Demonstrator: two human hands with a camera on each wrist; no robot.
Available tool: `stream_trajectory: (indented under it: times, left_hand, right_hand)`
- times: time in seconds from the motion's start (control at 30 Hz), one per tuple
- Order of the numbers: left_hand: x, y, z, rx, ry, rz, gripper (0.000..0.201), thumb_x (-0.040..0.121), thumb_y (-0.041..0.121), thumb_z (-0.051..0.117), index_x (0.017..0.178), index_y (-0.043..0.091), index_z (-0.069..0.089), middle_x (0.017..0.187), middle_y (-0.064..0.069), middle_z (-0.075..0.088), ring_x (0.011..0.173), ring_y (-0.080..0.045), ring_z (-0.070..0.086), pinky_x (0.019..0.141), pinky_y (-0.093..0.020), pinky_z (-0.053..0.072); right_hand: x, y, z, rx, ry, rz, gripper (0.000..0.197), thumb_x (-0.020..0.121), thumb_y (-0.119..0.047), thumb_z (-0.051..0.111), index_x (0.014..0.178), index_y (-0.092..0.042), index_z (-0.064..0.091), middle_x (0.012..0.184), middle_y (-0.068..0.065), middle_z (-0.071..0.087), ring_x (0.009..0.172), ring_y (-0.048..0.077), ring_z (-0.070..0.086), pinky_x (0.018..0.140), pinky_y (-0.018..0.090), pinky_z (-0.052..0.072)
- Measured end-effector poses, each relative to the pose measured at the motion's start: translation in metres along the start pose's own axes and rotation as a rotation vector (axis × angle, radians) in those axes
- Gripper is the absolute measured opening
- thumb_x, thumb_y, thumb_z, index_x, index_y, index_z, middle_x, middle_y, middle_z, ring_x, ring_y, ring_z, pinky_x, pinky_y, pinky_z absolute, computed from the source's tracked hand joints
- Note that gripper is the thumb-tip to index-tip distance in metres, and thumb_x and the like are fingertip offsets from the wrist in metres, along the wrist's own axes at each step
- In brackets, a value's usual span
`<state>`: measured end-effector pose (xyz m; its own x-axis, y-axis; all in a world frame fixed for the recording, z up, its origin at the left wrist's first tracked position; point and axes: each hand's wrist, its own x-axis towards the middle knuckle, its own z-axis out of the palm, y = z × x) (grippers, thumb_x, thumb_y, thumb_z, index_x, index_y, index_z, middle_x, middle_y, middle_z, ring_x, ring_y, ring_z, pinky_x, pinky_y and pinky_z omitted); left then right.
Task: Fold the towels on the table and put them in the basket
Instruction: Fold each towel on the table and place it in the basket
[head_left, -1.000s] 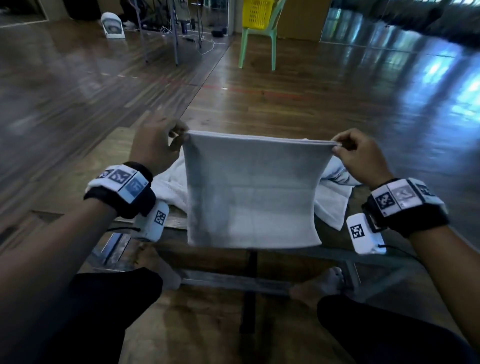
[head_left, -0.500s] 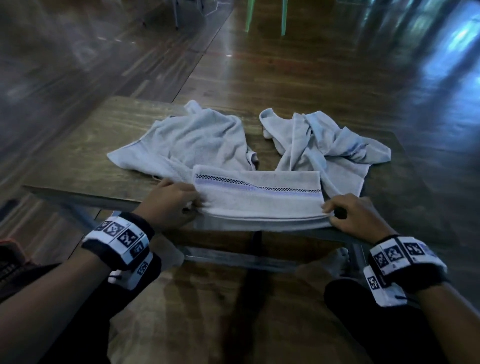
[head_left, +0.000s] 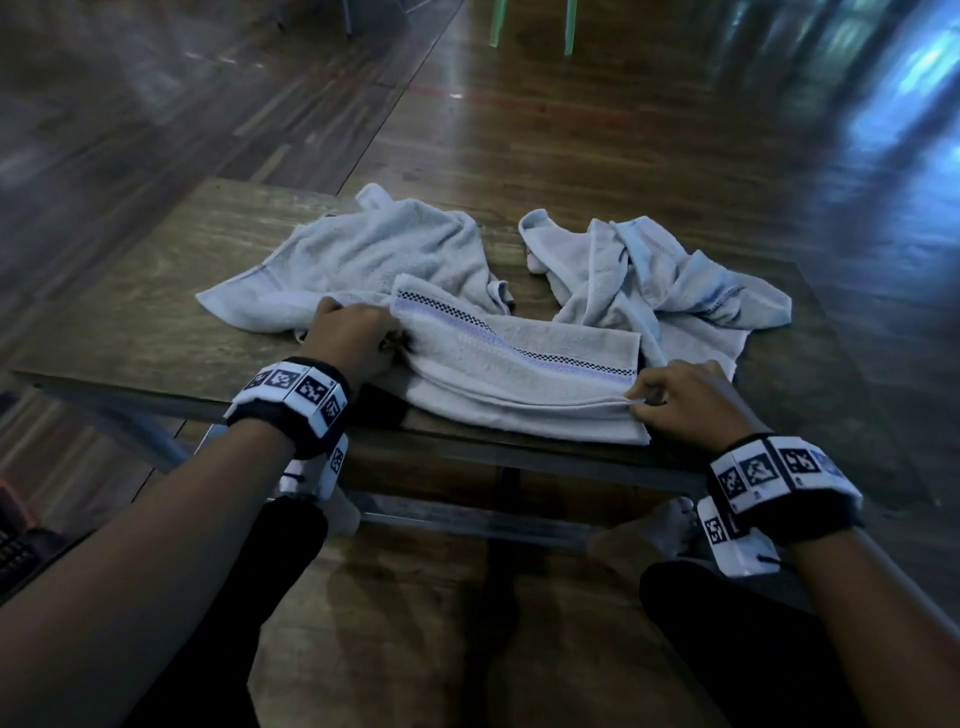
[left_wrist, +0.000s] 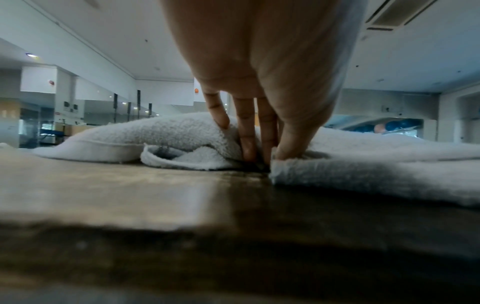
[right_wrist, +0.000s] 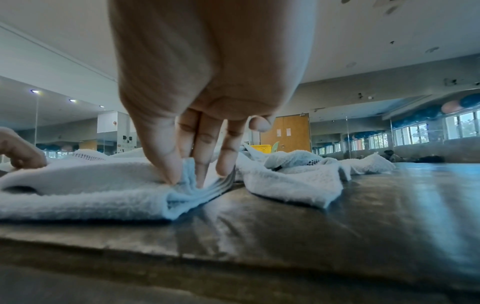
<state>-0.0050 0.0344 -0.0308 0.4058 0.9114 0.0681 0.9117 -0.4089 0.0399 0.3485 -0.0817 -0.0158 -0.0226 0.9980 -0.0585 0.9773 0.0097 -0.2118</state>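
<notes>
Pale terry cloth, folded into a long band: the folded towel lies at the near edge of the wooden table, centre of the head view, its long axis running left to right and slanting a little, left end farther up the frame, right end nearer the bottom. The checkered border stripe follows that same line along its far side. Left hand pinches the left end, thumb on top and fingers tucked beside the cloth in the left wrist view. Right hand pinches the layered right corner, thumb and fingers closed on the stacked edges. Behind, upper left of the towel, a loose towel sprawls, its near edge under the folded one's left end. Upper right, a crumpled towel lies just beside the right hand. Far back in the right wrist view, small, a yellow basket.
</notes>
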Motion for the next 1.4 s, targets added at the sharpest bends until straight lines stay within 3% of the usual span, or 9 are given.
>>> stream_trajectory:
  times: [0.13,0.23,0.33,0.43,0.57,0.7,0.93,1.27,1.4]
  left_hand:
    - [-0.009,-0.004,-0.016,-0.04,-0.013,0.003,0.012,0.08,0.028,0.061,0.088,0.022,0.066,0.096,0.0,0.068,0.095,-0.025,0.06,0.087,-0.038,0.032]
    - [-0.024,-0.01,-0.037,-0.215,0.347,0.064,0.01,0.073,0.026,0.069,0.08,0.019,0.065,0.084,0.002,0.066,0.084,-0.024,0.061,0.082,-0.038,0.036]
    - [-0.04,-0.012,-0.047,-0.174,0.634,0.134,0.006,0.077,0.023,0.062,0.081,0.019,0.065,0.086,0.005,0.066,0.086,-0.02,0.059,0.079,-0.033,0.031]
    - [-0.048,-0.016,-0.036,-0.128,0.36,0.201,0.019,0.08,0.036,0.053,0.082,0.022,0.066,0.091,0.005,0.067,0.088,-0.022,0.059,0.08,-0.035,0.032]
    - [-0.059,-0.017,-0.006,-0.016,0.012,0.234,0.009,0.081,0.031,0.066,0.088,0.029,0.07,0.103,0.009,0.067,0.105,-0.017,0.059,0.087,-0.036,0.032]
    - [-0.064,-0.017,0.003,-0.026,0.077,0.231,0.01,0.076,0.026,0.073,0.085,0.029,0.072,0.097,0.007,0.07,0.098,-0.02,0.064,0.08,-0.036,0.034]
    - [-0.071,-0.021,-0.007,-0.154,0.295,0.249,0.014,0.075,0.034,0.064,0.083,0.027,0.073,0.089,0.009,0.07,0.092,-0.008,0.056,0.077,-0.034,0.034]
    - [-0.075,-0.022,0.007,-0.048,0.096,0.296,0.016,0.071,0.032,0.079,0.086,0.033,0.073,0.092,0.013,0.071,0.092,-0.016,0.066,0.084,-0.037,0.042]
    - [-0.079,-0.019,0.005,-0.071,0.113,0.309,0.034,0.071,0.055,0.053,0.086,0.031,0.072,0.091,0.014,0.07,0.09,-0.013,0.066,0.084,-0.032,0.038]
  right_hand:
    - [-0.001,0.006,-0.011,0.134,-0.005,0.03,0.007,0.078,-0.027,0.07,0.081,-0.029,0.065,0.075,-0.01,0.063,0.077,0.012,0.062,0.087,0.042,0.047]
    - [-0.009,0.007,-0.025,0.159,0.464,-0.091,0.005,0.083,-0.023,0.062,0.088,-0.022,0.063,0.082,0.0,0.064,0.075,0.018,0.059,0.071,0.038,0.047]
    - [-0.016,0.007,-0.031,0.061,0.817,-0.171,0.011,0.082,-0.015,0.059,0.093,-0.015,0.063,0.091,0.002,0.068,0.084,0.021,0.058,0.078,0.049,0.043]
    - [-0.016,0.014,-0.017,-0.009,0.469,-0.185,0.011,0.079,-0.02,0.063,0.088,-0.025,0.063,0.093,0.003,0.07,0.087,0.026,0.06,0.083,0.053,0.043]
    - [-0.023,0.013,0.004,-0.184,0.111,-0.103,0.012,0.075,-0.022,0.072,0.084,-0.028,0.067,0.09,-0.004,0.068,0.093,0.023,0.059,0.08,0.035,0.027]
    - [-0.028,0.012,0.006,-0.204,0.077,-0.092,0.012,0.078,-0.024,0.071,0.09,-0.026,0.069,0.097,-0.005,0.066,0.098,0.021,0.057,0.078,0.033,0.023]
    - [-0.036,0.018,-0.003,-0.141,0.289,-0.122,0.018,0.07,-0.015,0.078,0.082,-0.024,0.067,0.091,-0.002,0.069,0.089,0.026,0.062,0.078,0.039,0.035]
    - [-0.039,0.014,0.009,-0.161,0.067,-0.1,0.017,0.078,-0.024,0.072,0.095,-0.027,0.071,0.101,-0.005,0.067,0.101,0.021,0.057,0.08,0.035,0.028]
    - [-0.041,0.018,0.012,-0.119,0.025,-0.098,0.025,0.08,-0.032,0.07,0.104,-0.028,0.069,0.106,-0.006,0.066,0.105,0.018,0.055,0.082,0.034,0.028]
